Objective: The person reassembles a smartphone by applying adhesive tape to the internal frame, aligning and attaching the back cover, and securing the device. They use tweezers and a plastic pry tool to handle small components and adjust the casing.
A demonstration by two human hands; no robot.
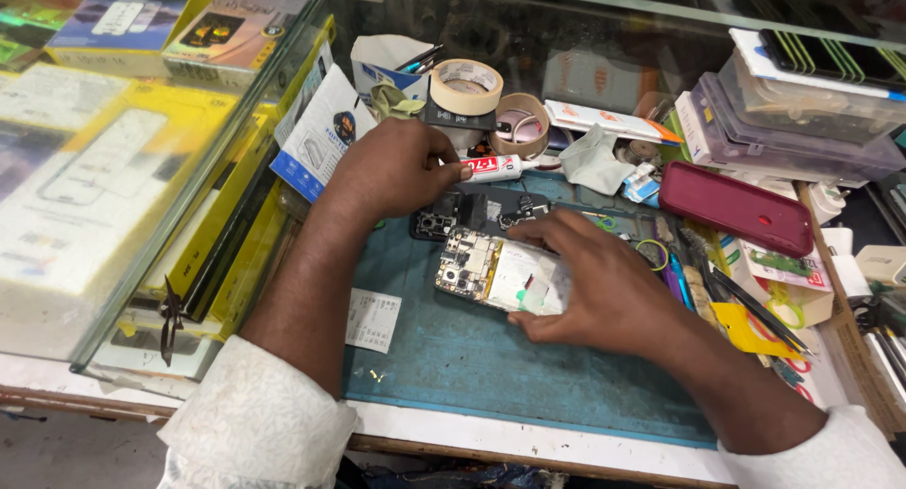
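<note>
Left hand pinches the glue tube at its tail end, tube lying level above the blue mat. Right hand lies spread over the opened phone mid-mat, fingers pressing its edge. Red case sits right.

So the left side is basically all boxes: flat yellow packages with phone pictures stacked under the glass counter, plus a dark blue-and-yellow box and a grey one up at the top. Leaning on the glass edge there's a white-and-blue sachet with a round dark logo. A small white paper slip lies on the blue mat. Behind the tape rolls sits a flat white-and-orange packet. Far right, a white card with green print, just below the red phone case.
</note>
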